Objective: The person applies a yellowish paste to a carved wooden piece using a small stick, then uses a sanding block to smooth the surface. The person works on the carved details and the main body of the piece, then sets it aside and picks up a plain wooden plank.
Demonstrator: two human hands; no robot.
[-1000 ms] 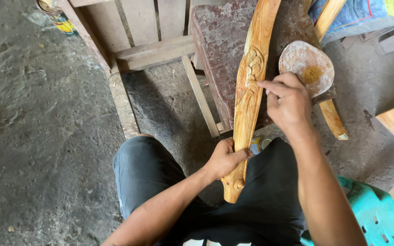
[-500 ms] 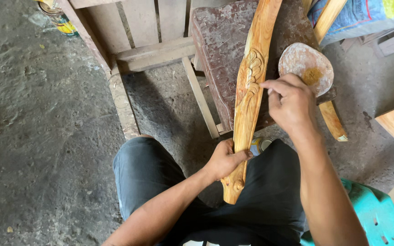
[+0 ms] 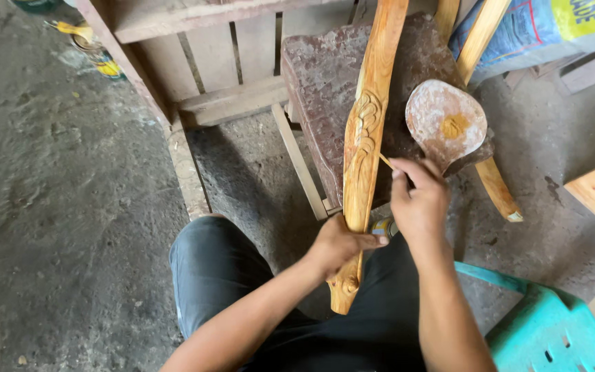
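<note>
- Left hand is closed around the lower part of a carved wooden piece, thumb laid across its front, gripping it firmly.
- The carved wooden piece — long, narrow, with relief ornament at mid-length and at its lower end — slants upward from the person's lap and rests against a worn reddish block.
- Right hand is curled shut on a thin stick; its tip sits just beside the carving's right edge.
- A round dish with a yellow patch lies on the block, near the right hand.
- A teal plastic chair stands at lower right — concrete floor on the left.
</note>
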